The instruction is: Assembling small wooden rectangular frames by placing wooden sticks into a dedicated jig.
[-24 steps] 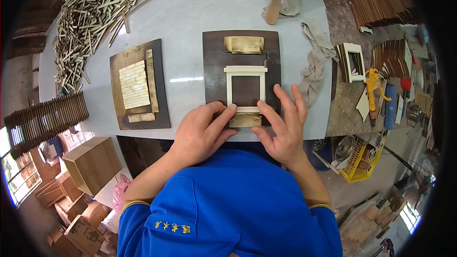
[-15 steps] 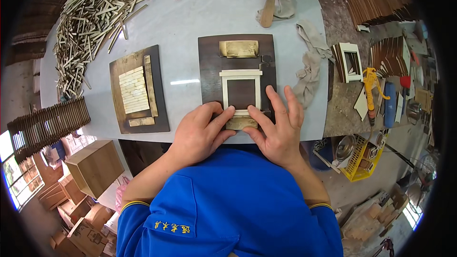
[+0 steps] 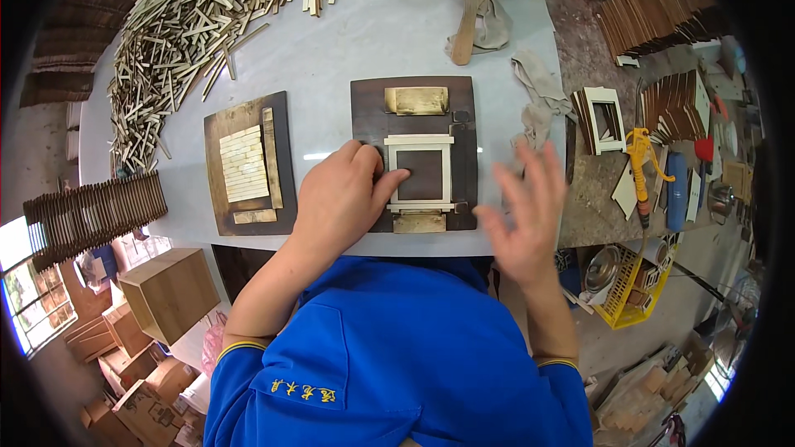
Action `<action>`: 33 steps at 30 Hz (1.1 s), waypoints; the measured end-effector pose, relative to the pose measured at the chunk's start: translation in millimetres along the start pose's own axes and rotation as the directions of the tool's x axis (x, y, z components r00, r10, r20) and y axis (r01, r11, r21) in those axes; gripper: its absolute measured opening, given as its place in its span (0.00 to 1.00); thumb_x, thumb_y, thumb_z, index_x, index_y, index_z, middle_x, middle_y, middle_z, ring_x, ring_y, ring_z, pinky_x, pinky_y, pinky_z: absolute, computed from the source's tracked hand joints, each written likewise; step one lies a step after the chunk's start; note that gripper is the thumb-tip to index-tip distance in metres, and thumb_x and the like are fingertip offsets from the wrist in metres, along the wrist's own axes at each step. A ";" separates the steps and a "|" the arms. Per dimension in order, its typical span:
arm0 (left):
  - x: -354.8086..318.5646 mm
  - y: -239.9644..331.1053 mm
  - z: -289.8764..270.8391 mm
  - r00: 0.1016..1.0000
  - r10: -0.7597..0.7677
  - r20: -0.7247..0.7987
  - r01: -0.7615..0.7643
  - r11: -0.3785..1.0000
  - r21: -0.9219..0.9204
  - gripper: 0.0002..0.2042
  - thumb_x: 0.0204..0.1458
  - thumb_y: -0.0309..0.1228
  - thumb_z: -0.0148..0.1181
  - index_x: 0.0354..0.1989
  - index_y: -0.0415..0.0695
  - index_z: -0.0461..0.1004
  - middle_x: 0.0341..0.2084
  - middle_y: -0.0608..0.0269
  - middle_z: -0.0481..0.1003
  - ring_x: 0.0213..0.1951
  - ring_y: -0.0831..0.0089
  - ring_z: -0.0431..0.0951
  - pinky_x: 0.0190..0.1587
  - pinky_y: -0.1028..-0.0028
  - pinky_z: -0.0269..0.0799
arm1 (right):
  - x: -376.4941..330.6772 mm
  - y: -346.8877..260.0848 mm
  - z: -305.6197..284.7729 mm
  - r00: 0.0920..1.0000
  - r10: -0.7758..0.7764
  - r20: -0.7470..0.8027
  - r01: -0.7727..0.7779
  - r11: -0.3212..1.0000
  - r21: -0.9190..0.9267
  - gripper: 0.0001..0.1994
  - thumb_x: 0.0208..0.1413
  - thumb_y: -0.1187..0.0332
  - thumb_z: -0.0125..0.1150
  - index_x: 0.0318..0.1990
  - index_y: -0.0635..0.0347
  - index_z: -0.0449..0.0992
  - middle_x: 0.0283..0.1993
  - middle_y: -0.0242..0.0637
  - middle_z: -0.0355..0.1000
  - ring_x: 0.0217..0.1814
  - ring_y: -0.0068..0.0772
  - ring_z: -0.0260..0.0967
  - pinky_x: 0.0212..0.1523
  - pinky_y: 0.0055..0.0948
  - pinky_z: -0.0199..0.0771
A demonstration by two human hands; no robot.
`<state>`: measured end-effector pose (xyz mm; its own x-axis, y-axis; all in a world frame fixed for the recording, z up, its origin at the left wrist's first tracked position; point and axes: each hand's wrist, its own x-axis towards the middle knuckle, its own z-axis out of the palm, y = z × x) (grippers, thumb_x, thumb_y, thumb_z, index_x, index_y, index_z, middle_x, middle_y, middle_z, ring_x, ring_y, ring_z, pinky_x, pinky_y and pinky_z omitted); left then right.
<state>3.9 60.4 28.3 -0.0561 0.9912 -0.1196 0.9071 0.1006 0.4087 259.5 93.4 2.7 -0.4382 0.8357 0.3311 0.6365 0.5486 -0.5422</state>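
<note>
A dark board (image 3: 362, 99) lies before me as a base, with brass-coloured blocks (image 3: 416, 101) fixed at its far and near ends. Between the blocks sits a small pale wooden frame (image 3: 448, 174) with a wider top strip. My left hand (image 3: 335, 199) is curled at the frame's left side, its thumb across the left bar; the fingertips are partly hidden. Off the board's right edge, my right hand (image 3: 526, 211) is raised with fingers apart, slightly blurred and holding nothing.
Another dark board with pale strips (image 3: 243, 167) lies to the left. Loose wooden sticks (image 3: 178, 41) are heaped at the far left. A brush (image 3: 470, 21) rests by a white tray and rags (image 3: 537, 87). At right are a yellow glue gun (image 3: 640, 165), a blue tool (image 3: 676, 190) and stacked frames (image 3: 603, 120).
My right hand has lifted off the frame's near end and moved right. My left hand has shifted from the near end up to the left bar. The view has tilted slightly.
</note>
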 end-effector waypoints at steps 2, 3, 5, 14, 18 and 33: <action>3.0 4.6 2.4 1.000 -0.010 -0.005 0.010 1.000 0.023 0.12 0.58 0.35 0.67 0.29 0.40 0.76 0.28 0.59 0.76 0.24 0.59 0.75 0.29 0.66 0.72 | 13.1 24.9 -14.6 0.996 -0.025 -0.086 0.007 0.981 -0.194 0.23 0.57 0.63 0.69 0.62 0.52 0.78 0.76 0.40 0.64 0.81 0.56 0.51 0.77 0.54 0.52; 3.8 6.3 4.2 1.000 -0.018 -0.007 0.019 0.999 0.041 0.12 0.58 0.35 0.66 0.28 0.40 0.75 0.27 0.58 0.76 0.23 0.58 0.75 0.28 0.65 0.72 | 19.2 35.5 -24.4 0.993 -0.003 -0.122 -0.031 0.961 -0.275 0.22 0.59 0.66 0.67 0.62 0.53 0.78 0.74 0.39 0.65 0.81 0.52 0.53 0.77 0.52 0.53; 5.0 7.3 6.6 0.999 -0.033 -0.010 0.034 0.996 0.078 0.14 0.59 0.36 0.65 0.25 0.40 0.74 0.26 0.58 0.76 0.22 0.56 0.75 0.27 0.64 0.72 | 30.2 63.9 -38.4 0.976 -0.027 -0.216 -0.069 0.901 -0.429 0.20 0.62 0.67 0.65 0.62 0.55 0.77 0.72 0.39 0.69 0.77 0.49 0.60 0.74 0.47 0.59; 13.0 -10.0 -11.3 0.966 -0.221 0.137 0.259 0.868 -0.425 0.15 0.60 0.34 0.63 0.23 0.39 0.76 0.19 0.62 0.74 0.18 0.69 0.69 0.24 0.71 0.67 | 36.1 142.1 -56.0 0.987 -0.034 -0.155 -0.053 0.853 -0.519 0.12 0.61 0.72 0.65 0.52 0.60 0.80 0.55 0.41 0.78 0.59 0.49 0.73 0.61 0.41 0.71; 14.3 -25.7 -19.8 0.903 -0.249 0.349 0.426 0.606 -0.671 0.15 0.61 0.35 0.63 0.24 0.40 0.77 0.17 0.65 0.73 0.19 0.76 0.68 0.24 0.77 0.65 | 38.9 135.5 -59.8 0.981 -0.031 -0.192 -0.072 0.861 -0.504 0.08 0.61 0.73 0.64 0.47 0.62 0.80 0.47 0.40 0.79 0.50 0.46 0.74 0.53 0.39 0.74; 5.9 -60.1 -26.9 0.881 -0.113 0.460 0.468 0.361 -0.807 0.14 0.61 0.36 0.64 0.24 0.43 0.78 0.16 0.70 0.71 0.18 0.82 0.65 0.22 0.82 0.60 | 44.6 83.3 -51.7 0.972 -0.059 -0.226 -0.038 0.914 -0.404 0.04 0.60 0.75 0.64 0.41 0.63 0.78 0.40 0.38 0.77 0.39 0.42 0.71 0.44 0.37 0.73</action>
<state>-62.2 62.6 27.3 0.0397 0.8221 -0.5680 -0.0352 0.5692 0.8214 325.8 177.8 12.2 -0.3206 0.7862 0.5283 0.8548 0.4804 -0.1961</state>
